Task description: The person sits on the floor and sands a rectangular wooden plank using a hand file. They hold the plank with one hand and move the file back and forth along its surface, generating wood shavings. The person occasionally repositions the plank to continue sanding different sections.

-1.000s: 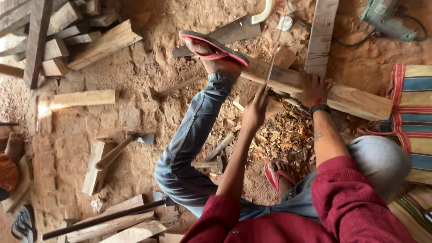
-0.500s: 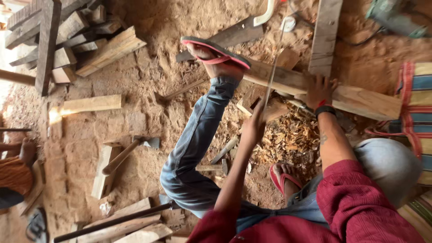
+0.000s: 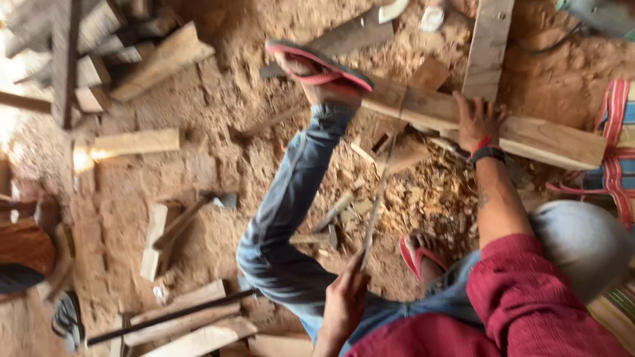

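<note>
Around you: scrap wood and tools on a dirt floor, placed off the hatchet (image 3: 221, 199).

You've got the hatchet lying flat on the floor, head toward the top of view, its handle running down across a short pale wood block (image 3: 153, 241). Above it lies a pale offcut (image 3: 135, 142) with a bright sun patch at its left end. Further up and left sits a heap of stacked offcuts (image 3: 99, 46). Below it, a long dark rod (image 3: 169, 318) crosses two pale boards (image 3: 192, 327). Left of the rod is a dark sandal (image 3: 68, 319). Far up and right, a power tool (image 3: 598, 14), blurred, cable trailing. A striped mat (image 3: 615, 142) lies at the right edge.
</note>
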